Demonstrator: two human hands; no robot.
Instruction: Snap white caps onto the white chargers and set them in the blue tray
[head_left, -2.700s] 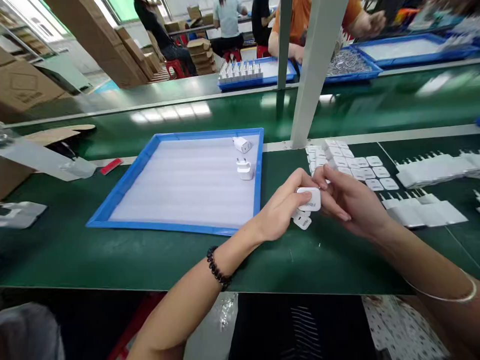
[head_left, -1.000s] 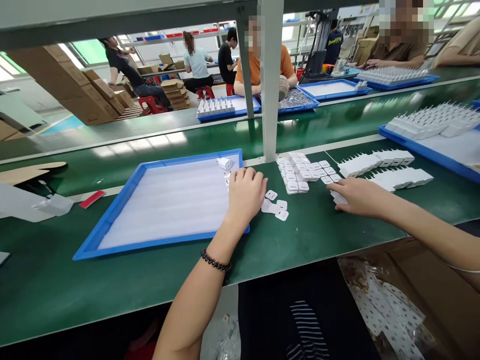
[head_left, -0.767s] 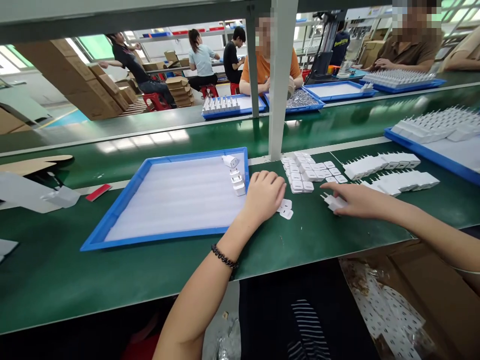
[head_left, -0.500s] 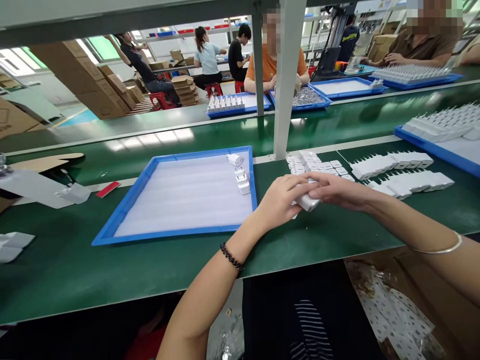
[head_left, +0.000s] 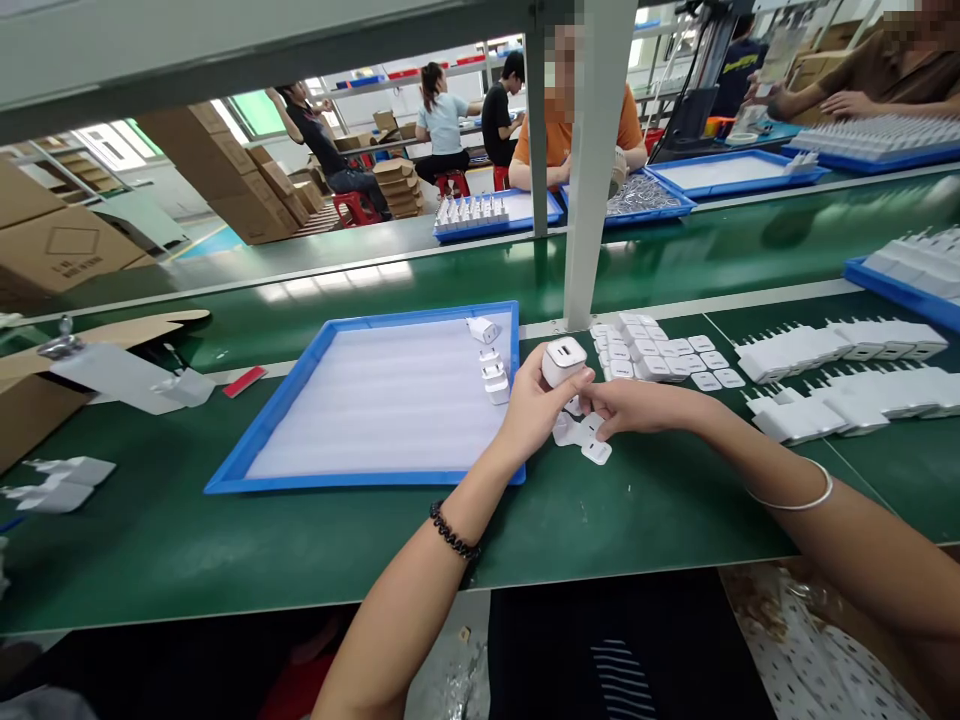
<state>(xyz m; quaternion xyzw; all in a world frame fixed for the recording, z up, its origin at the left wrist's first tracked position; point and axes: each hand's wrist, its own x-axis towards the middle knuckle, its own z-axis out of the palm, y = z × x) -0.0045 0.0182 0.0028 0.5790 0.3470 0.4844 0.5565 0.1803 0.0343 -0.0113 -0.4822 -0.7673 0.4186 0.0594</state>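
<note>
My left hand is closed around a white charger plug, whose end face with a dark slot points up toward me. Just right of it, my right hand reaches low over the bench, its thumb and fingers pinching a small white cover plate. Another loose cover plate lies flat on the green bench right below those fingers. Behind my hands sit stacked cover plates. To the left, a blue tray lined with white foam holds several charger plugs along its right side.
Rows of charger plugs lie at the right, near another blue tray. A white post rises from behind the bench. A red strip and a white bottle are at the left. Co-workers sit across the line.
My hands have moved apart from their hold on the charger plug. My left hand has turned it slot-face up, while my right hand has dropped to the loose cover plates. The view has shifted.
</note>
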